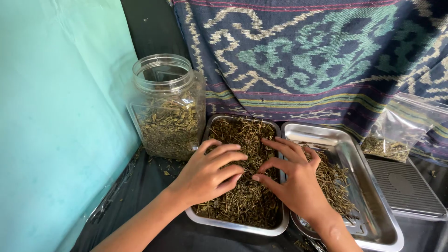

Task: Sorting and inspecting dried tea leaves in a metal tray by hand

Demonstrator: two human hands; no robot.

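Hands [252,179] in herb tray [233,226]; jar [168,107] left, second tray [373,219], bag [396,135] right.

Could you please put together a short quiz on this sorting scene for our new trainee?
1. True or false: both hands rest in the same tray.
2. Which container stands at the far left? A) a clear plastic jar B) a metal bucket C) a paper box
3. What lies in the right tray under the right wrist?

Key
1. True: the left hand and right hand both lie on the dried herbs in the left tray.
2. A: the clear jar, partly filled with herbs, lid off.
3. A small heap of stems in the right tray.
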